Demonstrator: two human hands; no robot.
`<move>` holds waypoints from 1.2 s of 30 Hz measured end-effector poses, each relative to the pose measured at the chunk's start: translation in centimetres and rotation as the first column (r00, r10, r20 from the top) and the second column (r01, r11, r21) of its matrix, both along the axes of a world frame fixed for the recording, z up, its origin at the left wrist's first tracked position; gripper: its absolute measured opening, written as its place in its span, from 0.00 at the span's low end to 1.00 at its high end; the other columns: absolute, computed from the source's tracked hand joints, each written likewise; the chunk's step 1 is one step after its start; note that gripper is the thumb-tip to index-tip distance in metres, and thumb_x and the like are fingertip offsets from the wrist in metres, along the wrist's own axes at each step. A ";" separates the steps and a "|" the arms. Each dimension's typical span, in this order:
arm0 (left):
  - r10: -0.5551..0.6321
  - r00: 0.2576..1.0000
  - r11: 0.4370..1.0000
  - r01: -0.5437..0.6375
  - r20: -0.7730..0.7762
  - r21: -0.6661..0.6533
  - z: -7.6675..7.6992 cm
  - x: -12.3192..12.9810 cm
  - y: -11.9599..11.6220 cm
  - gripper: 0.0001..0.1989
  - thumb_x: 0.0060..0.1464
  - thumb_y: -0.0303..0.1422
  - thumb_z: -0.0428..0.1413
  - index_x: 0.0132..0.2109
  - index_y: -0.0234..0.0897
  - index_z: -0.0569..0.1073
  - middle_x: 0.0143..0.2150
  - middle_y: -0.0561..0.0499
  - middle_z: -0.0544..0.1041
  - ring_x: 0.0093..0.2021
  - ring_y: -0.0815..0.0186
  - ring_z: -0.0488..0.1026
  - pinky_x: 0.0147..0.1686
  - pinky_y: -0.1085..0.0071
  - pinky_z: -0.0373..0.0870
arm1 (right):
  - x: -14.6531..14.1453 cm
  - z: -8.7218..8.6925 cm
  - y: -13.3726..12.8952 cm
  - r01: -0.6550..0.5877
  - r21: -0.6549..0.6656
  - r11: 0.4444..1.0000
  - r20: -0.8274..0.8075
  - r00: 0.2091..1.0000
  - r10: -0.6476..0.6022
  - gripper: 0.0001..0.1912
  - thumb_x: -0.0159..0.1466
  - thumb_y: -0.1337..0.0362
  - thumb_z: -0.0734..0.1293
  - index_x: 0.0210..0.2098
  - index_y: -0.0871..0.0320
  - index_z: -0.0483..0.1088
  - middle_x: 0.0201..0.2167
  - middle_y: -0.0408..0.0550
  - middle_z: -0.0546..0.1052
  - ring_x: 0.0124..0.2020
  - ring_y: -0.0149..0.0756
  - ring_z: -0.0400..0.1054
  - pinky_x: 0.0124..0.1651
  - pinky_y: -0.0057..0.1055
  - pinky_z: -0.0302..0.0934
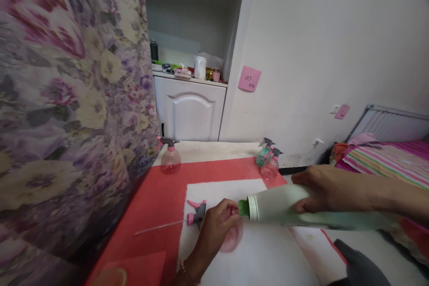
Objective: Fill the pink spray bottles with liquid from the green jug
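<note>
Four spray bottles (170, 161): three at the desk's (214, 170) back; one pink open bottle (233, 237) nearer us, fingers of our left hand (216, 225) round its neck.
Loose spray top (200, 214): one, beside that hand.
Big bottle (276, 203): one, tilted, gripped by our right hand (314, 187), something green (243, 208) at its mouth.
Pink notes (250, 78): two, handwriting we cannot surely read.

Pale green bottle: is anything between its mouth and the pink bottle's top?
The left hand holds the pink bottle, its fingers hiding the top. Something green, perhaps liquid, shows at the mouth of the pale green bottle. Nothing else visible.
</note>
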State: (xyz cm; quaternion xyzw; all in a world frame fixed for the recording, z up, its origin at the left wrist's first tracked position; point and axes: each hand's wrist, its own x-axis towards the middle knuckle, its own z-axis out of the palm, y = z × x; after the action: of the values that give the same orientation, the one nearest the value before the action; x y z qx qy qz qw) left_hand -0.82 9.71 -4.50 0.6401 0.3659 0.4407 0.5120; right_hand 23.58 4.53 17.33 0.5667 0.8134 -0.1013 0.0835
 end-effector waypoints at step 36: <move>0.013 0.999 0.999 -0.011 -0.037 0.053 -0.4 -0.1 0.2 0.06 0.49 0.29 0.57 0.37 0.38 0.76 0.35 0.51 0.79 0.40 0.61 0.75 0.41 0.70 0.67 | 0.0 -0.2 0.0 0.010 0.034 0.999 0.029 1.000 -0.011 0.15 0.59 0.51 0.67 0.32 0.57 0.71 0.27 0.47 0.77 0.27 0.37 0.70 0.27 0.29 0.52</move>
State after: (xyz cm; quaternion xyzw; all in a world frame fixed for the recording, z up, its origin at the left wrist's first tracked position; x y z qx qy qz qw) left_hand -0.92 9.88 -4.91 0.6592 0.3674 0.4413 0.4854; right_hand 23.60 4.56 17.11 0.5735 0.8108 -0.0797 0.0851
